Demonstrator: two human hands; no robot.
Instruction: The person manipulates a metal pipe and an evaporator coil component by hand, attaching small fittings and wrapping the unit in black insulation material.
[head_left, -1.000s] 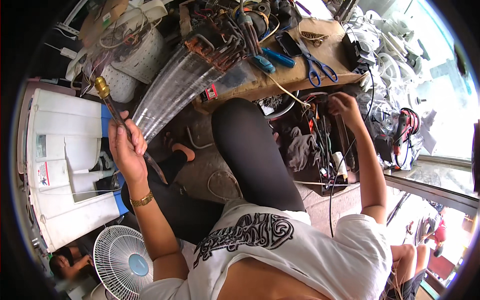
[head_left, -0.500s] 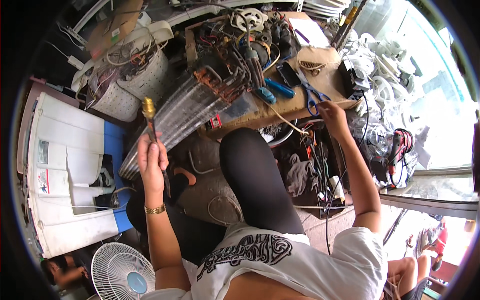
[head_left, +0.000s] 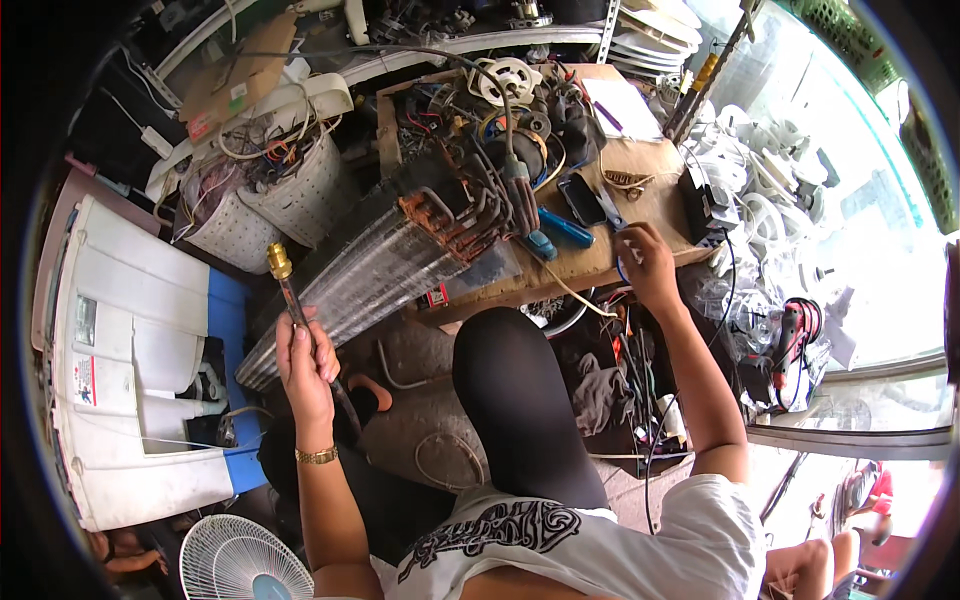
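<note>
In my left hand (head_left: 307,365), closed around it, is a dark metal pipe (head_left: 296,312) with a brass fitting (head_left: 279,262) on its upper end. It is tilted, and its lower end hangs below my fist beside my leg. My right hand (head_left: 648,262) is at the front of the wooden table (head_left: 655,165), fingers curled over the handles of blue-handled scissors (head_left: 620,268). My hand covers most of the handles. A phone (head_left: 581,200) and a blue-handled tool (head_left: 566,228) lie just left of the scissors.
A finned coil with copper bends (head_left: 380,265) leans against the table between my hands. Below the table's right side stands a box of tools with a grey rag (head_left: 603,395). White perforated baskets (head_left: 295,190) are at the far left; a fan (head_left: 240,560) stands near left.
My right hand has moved left and farther over the scissors' handles, with its fingers curling in. The pipe stays in my left hand. The whole view has shifted slightly.
</note>
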